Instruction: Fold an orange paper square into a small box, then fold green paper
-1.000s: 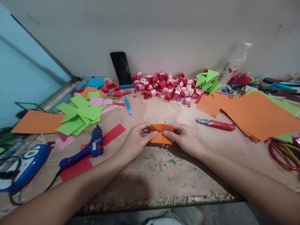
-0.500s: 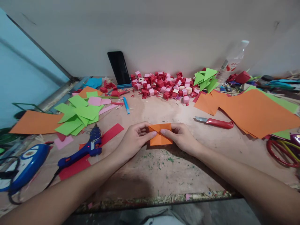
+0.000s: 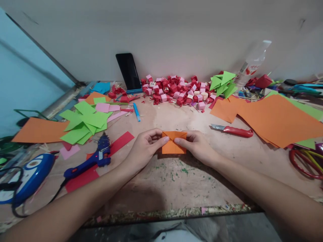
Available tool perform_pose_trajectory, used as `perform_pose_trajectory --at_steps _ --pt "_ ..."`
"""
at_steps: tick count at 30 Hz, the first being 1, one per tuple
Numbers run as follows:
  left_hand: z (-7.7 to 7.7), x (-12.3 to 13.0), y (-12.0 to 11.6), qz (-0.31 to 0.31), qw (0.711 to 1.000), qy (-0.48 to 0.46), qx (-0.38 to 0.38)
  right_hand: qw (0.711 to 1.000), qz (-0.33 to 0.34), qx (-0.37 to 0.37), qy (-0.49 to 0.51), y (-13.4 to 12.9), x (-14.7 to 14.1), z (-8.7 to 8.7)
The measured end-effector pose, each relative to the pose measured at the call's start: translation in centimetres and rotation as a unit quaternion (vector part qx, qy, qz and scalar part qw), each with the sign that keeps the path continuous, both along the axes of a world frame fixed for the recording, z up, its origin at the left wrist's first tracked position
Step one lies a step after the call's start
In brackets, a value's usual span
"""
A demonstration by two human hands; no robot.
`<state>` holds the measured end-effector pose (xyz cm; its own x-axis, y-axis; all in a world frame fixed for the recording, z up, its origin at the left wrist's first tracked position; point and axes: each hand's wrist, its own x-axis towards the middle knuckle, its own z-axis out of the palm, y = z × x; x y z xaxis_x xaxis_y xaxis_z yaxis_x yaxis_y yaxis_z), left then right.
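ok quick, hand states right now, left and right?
Left hand: closed, fingers pinching the left edge of the folded orange paper.
Right hand: closed, fingers pinching the same paper's right edge.

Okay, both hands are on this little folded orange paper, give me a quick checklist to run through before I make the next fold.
1. Both hands on the orange paper: ok, left hand and right hand pinch it from either side.
2. Paper resting flat on the table: cannot tell.
3. Top flaps meeting at the centre: ok, they form a V.
4. Red knife clear of the hands: ok, it lies apart to the right.
5. Glue gun clear of the paper: ok, off to the left.
6. Knife blade retracted: not ok, metal tip shows.
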<state>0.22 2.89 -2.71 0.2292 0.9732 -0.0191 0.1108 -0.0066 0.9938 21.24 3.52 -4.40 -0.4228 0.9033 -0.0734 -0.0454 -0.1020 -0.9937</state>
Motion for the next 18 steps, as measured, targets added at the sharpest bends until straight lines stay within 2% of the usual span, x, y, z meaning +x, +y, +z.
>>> perform_pose_trajectory --at_steps 8,18 --pt "0.49 0.16 -0.15 0.026 1.000 -0.018 -0.002 0.999 0.013 -0.017 0.050 -0.08 -0.06 0.26" --pt "-0.15 0.01 -0.28 0.018 0.996 -0.075 -0.041 0.999 0.023 -0.013 0.041 0.00 -0.01 0.22"
